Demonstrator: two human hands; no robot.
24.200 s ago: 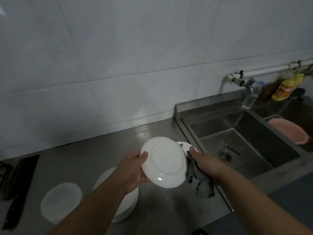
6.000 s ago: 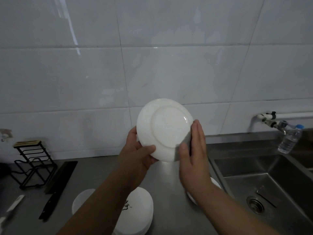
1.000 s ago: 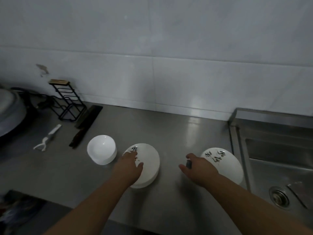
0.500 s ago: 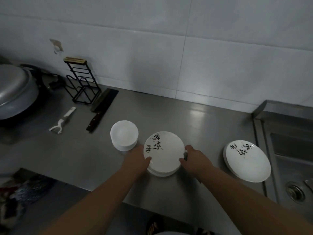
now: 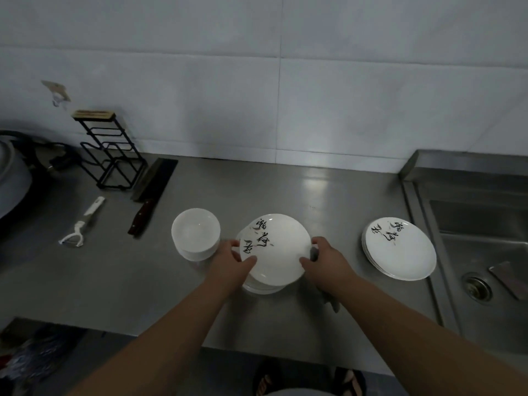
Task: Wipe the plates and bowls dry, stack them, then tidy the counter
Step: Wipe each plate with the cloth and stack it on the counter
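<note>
On the steel counter [image 5: 285,318], both hands clasp the middle plate stack [image 5: 278,247] from opposite sides. The left hand [image 5: 232,262] grips its left rim and the right hand [image 5: 324,261] its right rim, a dark cloth [image 5: 314,253] pinched beneath the fingers. Stacked bowls [image 5: 195,232] sit just left; a second plate stack [image 5: 400,252] lies beside the sink [image 5: 483,252], well apart.

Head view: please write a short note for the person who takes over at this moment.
Left hand grips the middle plates at the left rim; right hand grips the right rim, with the cloth.
Bowls stacked left of them; second plates stacked by the sink.
Done, apparently: wiping, stacking.
Left: join the stacks perhaps, tidy knife and peeler.
</note>
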